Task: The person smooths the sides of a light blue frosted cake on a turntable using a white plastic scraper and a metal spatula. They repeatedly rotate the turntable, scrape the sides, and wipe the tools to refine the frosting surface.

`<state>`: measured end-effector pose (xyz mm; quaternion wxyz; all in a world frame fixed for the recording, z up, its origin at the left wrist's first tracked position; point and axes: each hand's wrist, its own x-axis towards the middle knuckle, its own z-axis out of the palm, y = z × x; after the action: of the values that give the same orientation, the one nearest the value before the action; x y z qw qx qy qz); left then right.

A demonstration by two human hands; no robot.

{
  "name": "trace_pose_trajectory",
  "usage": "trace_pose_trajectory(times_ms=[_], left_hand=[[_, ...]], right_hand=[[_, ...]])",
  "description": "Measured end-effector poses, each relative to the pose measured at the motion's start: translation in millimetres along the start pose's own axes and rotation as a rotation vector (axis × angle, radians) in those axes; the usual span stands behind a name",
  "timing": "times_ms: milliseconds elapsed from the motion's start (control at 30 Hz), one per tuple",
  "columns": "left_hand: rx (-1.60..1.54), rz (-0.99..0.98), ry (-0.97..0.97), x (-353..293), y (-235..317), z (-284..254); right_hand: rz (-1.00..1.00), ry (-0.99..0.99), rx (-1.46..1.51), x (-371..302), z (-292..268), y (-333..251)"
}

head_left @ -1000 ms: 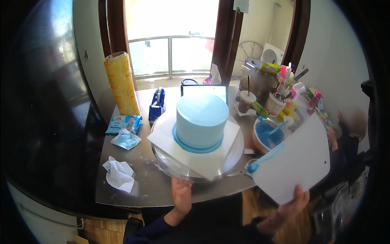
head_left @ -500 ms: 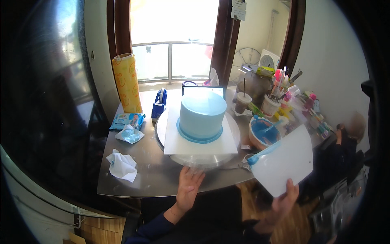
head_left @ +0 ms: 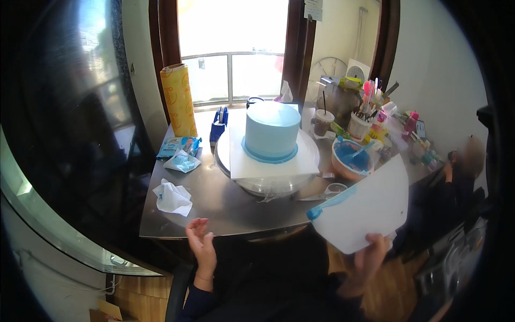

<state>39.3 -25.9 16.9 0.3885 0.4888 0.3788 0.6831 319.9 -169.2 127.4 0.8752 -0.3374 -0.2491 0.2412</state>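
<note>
A tall round cake with smooth light-blue frosting stands on a square white board. Under the board is a round turntable. My right hand grips a large white plastic scraper by its lower edge, right of the cake and in front of the table edge. Blue frosting is smeared along the scraper's upper left edge. In front of the table's near left edge, my left hand holds nothing, its fingers loosely bent and apart. The crumpled white wipe is the thing nearest to it.
Right of the turntable are a bowl of blue frosting, scissors, an iced drink cup and a tub of tools. On the left stand a yellow roll, a blue tape dispenser and a wipes pack. Another person is at far right.
My left hand has come away from the turntable's near edge and moved left. My right hand has shifted the scraper slightly left. The view has tilted a little, and the cake appears higher.
</note>
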Motion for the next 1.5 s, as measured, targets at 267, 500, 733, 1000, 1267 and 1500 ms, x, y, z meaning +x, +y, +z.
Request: trace_pose_trajectory(times_ms=[267, 500, 733, 1000, 1267, 1500], left_hand=[[1.129, 0.475, 0.054, -4, -49, -51], [1.147, 0.518, 0.065, -14, -64, -51], [1.053, 0.554, 0.094, -11, -60, -48], [0.572, 0.353, 0.397, 28, -25, -62], [0.250, -0.483, 0.229, 89, -24, -78], [0.655, 0.017, 0.307, 78, -18, -94]], right_hand=[[-0.147, 0.024, 0.188, -28, -31, -23], [-0.239, 0.125, 0.161, -35, -74, -37], [-0.168, 0.190, 0.130, -37, -71, -27], [-0.026, -0.052, -0.028, -47, -16, 6], [-0.014, -0.441, -0.291, -60, 46, 47], [0.099, -0.782, -0.290, -45, 124, 92]])
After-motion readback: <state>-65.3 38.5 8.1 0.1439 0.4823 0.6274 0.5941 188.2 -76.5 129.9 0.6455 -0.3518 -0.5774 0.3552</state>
